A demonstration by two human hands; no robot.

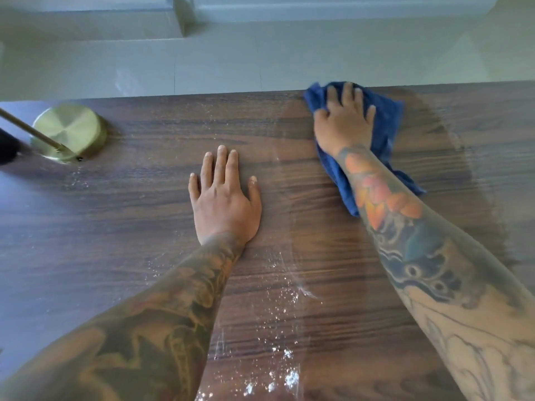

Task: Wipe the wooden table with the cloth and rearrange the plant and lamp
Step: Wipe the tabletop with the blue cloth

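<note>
My right hand (344, 123) presses flat on a blue cloth (386, 131) near the far edge of the dark wooden table (115, 227), right of centre. A damp, wiped patch spreads around and below the cloth. My left hand (224, 198) rests flat on the table in the middle, fingers straight, holding nothing. The lamp's round brass base (71, 130) stands at the far left, with its thin brass stem slanting off the left edge. White powder specks (285, 369) lie scattered on the wood between my forearms. No plant is in view.
Beyond the table's far edge lies a pale tiled floor (231, 62) with a white wall base and a brass-coloured corner piece (185, 15). A dark object (7, 149) shows at the left edge beside the lamp.
</note>
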